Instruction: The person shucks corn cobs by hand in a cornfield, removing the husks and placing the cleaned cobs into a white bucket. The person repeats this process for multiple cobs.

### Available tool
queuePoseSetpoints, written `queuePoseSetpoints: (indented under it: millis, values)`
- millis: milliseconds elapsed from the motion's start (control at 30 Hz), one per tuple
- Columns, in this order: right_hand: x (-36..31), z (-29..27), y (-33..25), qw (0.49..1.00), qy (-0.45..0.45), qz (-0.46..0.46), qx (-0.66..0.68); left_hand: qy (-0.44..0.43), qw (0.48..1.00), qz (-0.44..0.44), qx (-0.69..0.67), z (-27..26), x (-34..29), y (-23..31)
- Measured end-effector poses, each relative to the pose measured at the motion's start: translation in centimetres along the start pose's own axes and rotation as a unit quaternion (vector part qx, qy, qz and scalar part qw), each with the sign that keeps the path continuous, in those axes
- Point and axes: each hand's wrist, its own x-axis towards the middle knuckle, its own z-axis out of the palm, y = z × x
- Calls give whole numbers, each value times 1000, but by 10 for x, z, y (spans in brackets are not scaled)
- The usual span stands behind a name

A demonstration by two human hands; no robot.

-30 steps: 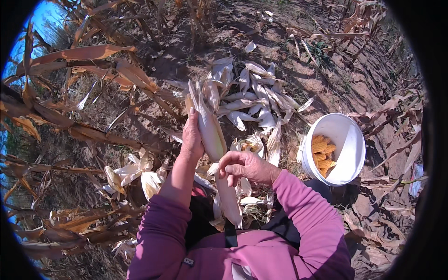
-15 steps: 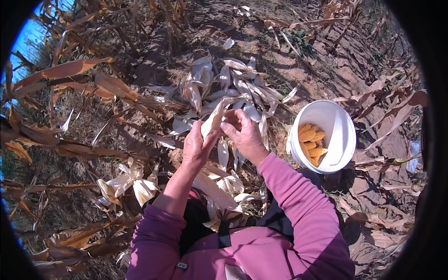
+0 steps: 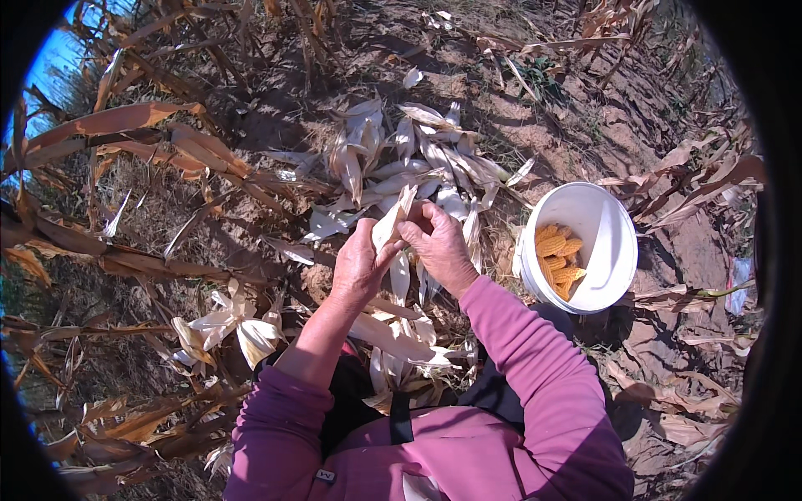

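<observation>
Both hands meet in front of me around a corn ear in its pale, dry husk (image 3: 388, 229). My left hand (image 3: 357, 265) is closed round the ear's lower part. On the other side, the fingers of my right hand (image 3: 440, 250) pinch the husk near its upper part. The husk's tip points up and away from me. No kernels show on this ear. To the right of my right hand stands a white bucket (image 3: 616, 257) with several bare yellow corn ears (image 3: 551, 246) inside.
A heap of pale husks (image 3: 422, 154) lies on the soil just beyond my hands. More loose husks (image 3: 393, 338) lie between my legs. Dry corn stalks (image 3: 125, 259) lean in from the left. Opened husks (image 3: 230, 326) lie left of my left forearm.
The husked ear and both hands have shifted slightly; the ear's husk now shows less length above my left hand. Both hands keep their grip. The bucket stays in place.
</observation>
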Motion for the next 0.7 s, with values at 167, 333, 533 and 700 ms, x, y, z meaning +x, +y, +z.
queuePoseSetpoints:
  millis: [167,333,533,700]
  values:
    - [5,-2,-2,999,-30,-27,3,-26,996,-16,-89,-7,-2,9]
    - [-2,0,-19,988,-105,-97,-49,-86,884,-73,-454,3,-3,2]
    - [-3,-2,-16,986,-135,-23,94,-131,813,-135,-551,-5,-2,10]
    - [-5,-3,-13,972,-105,52,204,-123,839,-111,-518,2,2,-4]
